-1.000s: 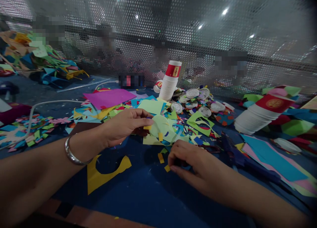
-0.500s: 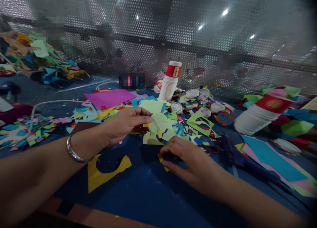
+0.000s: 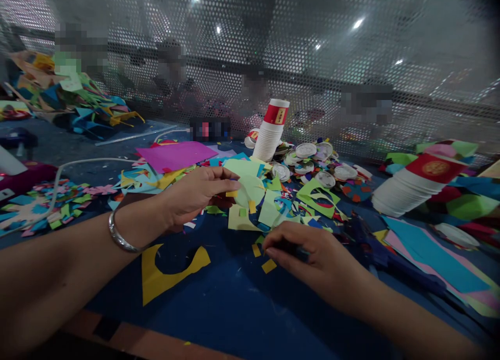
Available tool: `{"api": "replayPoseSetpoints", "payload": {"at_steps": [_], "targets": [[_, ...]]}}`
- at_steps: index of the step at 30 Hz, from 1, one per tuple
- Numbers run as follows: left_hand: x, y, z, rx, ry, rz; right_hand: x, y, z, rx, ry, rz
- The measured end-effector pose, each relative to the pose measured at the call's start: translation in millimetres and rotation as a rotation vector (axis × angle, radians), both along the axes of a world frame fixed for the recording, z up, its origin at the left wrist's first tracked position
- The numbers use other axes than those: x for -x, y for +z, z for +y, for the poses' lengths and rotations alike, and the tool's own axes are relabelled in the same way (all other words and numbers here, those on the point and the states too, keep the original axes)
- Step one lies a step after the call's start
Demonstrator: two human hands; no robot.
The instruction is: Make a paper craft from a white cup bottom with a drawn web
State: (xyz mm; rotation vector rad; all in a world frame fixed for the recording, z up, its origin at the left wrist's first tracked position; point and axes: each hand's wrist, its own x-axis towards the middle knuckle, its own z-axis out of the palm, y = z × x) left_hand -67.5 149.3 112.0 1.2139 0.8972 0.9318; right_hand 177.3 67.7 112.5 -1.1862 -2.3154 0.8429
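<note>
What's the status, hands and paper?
Left hand pinching pale green disc. Right hand closed low by yellow scraps; its grip's contents hidden. Paper offcuts crowd the table.

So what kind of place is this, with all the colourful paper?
Probably a shared craft workshop: cut paper scraps litter the blue table, stacked paper cups stand nearby, and the left hand holds a pale green paper circle.

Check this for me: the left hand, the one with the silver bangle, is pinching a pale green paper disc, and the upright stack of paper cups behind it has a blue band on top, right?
Not quite. The band on the upright stack of paper cups is red, not blue, as the head view shows. The rest holds: the left hand, with the silver bangle on its wrist, pinches the pale green paper disc.
</note>
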Motion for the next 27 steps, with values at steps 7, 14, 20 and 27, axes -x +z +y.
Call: {"api": "replayPoseSetpoints", "payload": {"at_steps": [7,14,20,27], "targets": [[-3.0,5.8,-6.6,0.007,0.005,0.034,-8.4,-5.1,6.6,0.341,-0.088,0.271],[-1.8,3.3,-6.0,0.007,-0.015,0.069,-10.3,-8.2,9.5,0.341,-0.106,0.400],[0.2,3.9,-9.1,0.054,-0.116,0.139,-12.9,5.4,9.1,0.278,-0.160,0.499],[-0.9,5.7,-14.0,0.053,-0.271,0.204,-18.7,10.8,9.0,0.278,-0.154,0.460]]}}
